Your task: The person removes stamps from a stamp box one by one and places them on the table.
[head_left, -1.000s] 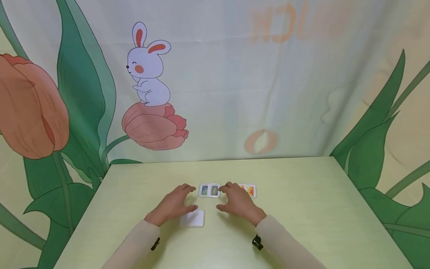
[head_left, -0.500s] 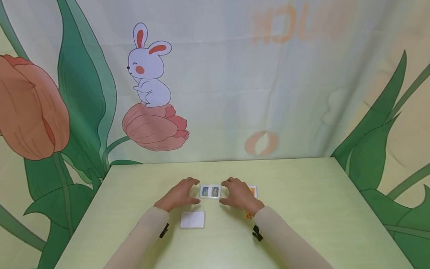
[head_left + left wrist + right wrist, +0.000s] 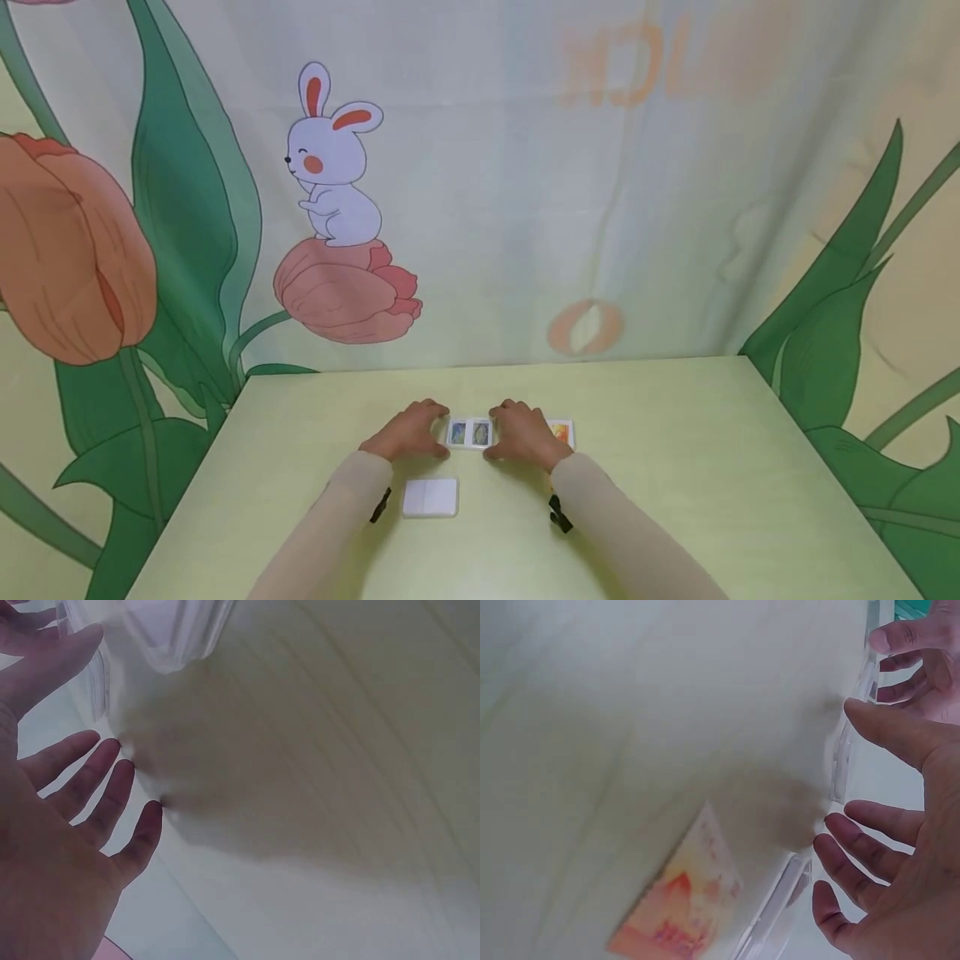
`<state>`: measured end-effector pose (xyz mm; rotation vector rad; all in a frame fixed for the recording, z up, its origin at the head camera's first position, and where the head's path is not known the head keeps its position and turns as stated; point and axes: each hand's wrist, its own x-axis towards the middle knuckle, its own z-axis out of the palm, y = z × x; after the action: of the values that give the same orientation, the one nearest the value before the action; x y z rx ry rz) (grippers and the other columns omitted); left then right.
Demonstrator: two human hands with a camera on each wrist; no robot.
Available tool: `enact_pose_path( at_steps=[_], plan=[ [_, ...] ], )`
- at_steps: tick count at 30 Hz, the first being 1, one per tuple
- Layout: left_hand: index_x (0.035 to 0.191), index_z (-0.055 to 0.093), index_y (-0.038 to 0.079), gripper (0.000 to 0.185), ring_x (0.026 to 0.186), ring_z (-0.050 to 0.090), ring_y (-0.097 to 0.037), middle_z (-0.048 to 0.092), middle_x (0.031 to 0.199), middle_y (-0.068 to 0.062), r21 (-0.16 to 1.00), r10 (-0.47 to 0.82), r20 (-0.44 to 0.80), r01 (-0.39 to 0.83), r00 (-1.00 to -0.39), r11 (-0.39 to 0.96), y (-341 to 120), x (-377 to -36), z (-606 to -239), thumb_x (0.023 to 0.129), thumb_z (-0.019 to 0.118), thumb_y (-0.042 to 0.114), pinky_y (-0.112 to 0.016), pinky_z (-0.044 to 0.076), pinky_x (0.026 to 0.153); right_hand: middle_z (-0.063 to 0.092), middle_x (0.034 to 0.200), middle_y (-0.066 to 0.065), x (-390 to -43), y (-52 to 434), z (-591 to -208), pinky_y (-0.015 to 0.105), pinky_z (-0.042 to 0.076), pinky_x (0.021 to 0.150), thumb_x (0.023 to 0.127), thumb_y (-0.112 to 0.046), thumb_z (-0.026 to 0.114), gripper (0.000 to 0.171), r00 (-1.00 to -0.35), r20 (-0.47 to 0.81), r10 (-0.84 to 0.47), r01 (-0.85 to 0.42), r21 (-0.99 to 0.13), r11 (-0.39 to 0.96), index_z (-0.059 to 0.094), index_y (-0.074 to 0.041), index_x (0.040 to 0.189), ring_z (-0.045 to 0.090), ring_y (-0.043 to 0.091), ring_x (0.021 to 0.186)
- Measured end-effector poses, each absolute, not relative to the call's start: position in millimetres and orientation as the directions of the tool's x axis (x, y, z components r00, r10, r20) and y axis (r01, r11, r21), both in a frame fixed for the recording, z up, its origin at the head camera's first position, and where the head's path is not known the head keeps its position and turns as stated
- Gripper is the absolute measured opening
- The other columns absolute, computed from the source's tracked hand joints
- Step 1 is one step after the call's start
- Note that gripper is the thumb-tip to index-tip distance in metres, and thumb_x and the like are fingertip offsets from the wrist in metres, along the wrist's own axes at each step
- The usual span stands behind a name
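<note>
Backdrop at your far left: printed tulip (image 3: 71, 250) and leaves, a rabbit (image 3: 333, 167) sitting on a second bloom, all on cloth hung behind the pale green tabletop (image 3: 675, 467). Nearer you, left of centre, a blank white card case (image 3: 430, 497) lies flat just beside your left sleeve, touched by nothing. Your left hand (image 3: 408, 432) sits with its fingertips (image 3: 112, 750) down at the left short end of the clear picture case (image 3: 470, 433); the fingers look gently bent and spread in the left wrist view, and you cannot tell from these views whether they press the case edge or only meet it, so call it not yet gripped. The case holds two small pictures side by side, so its long axis runs left to right across you, lying straight between the two hands and slightly ahead of both wrists. Your right hand (image 3: 525, 433) mirrors the left at the right short end, fingers (image 3: 855, 862) loosely curved toward the clear rim, thumb on the near side, nothing closed round it. Both hands stand about equally near; neither has the advantage. Just right of the right hand, partly hidden by it in the head view, lies an orange picture card (image 3: 679, 907) flat on the tabletop, close beside the case's right end. Far right: more printed leaves (image 3: 840, 333).
</note>
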<state>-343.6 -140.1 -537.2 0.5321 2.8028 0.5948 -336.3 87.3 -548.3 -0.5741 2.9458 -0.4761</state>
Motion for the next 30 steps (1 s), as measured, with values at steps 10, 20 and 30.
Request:
enact_pose_path(
  at_steps=[10, 20, 30],
  plan=[
    [0.138, 0.054, 0.01, 0.075, 0.123, 0.05, -0.03, 0.054, 0.136, -0.009, 0.432, 0.397, -0.158, 0.298, -0.904, 0.851, -138.8, -347.5, -542.3, 0.073, 0.086, 0.026, -0.053, 0.041, 0.104, 0.06, 0.122, 0.006, -335.5, 84.2, -542.0, 0.047, 0.042, 0.09, 0.072, -0.042, 0.084, 0.066, -0.918, -0.049, -0.393, -0.359, -0.312, 0.88, 0.063, -0.011, 0.127, 0.055, 0.027, 0.109],
    [0.127, 0.062, 0.011, 0.059, 0.125, 0.049, -0.029, 0.054, 0.136, -0.006, 0.435, 0.392, -0.158, 0.292, -0.906, 0.852, -136.0, -346.9, -542.0, 0.075, 0.085, 0.026, -0.05, 0.043, 0.103, 0.06, 0.117, 0.003, -338.4, 83.4, -546.1, 0.045, 0.041, 0.085, 0.073, -0.044, 0.083, 0.06, -0.918, -0.028, -0.395, -0.373, -0.275, 0.886, 0.066, -0.013, 0.122, 0.054, 0.024, 0.104],
    [0.126, 0.063, 0.013, 0.058, 0.113, 0.052, -0.022, 0.055, 0.133, -0.004, 0.406, 0.399, -0.188, 0.299, -0.897, 0.864, -129.9, -338.7, -537.5, 0.074, 0.084, 0.03, -0.046, 0.047, 0.099, 0.061, 0.12, 0.003, -330.3, 87.5, -543.0, 0.048, 0.04, 0.089, 0.072, -0.048, 0.083, 0.062, -0.912, -0.048, -0.407, -0.391, -0.195, 0.899, 0.067, -0.015, 0.122, 0.053, 0.025, 0.108]
  ],
)
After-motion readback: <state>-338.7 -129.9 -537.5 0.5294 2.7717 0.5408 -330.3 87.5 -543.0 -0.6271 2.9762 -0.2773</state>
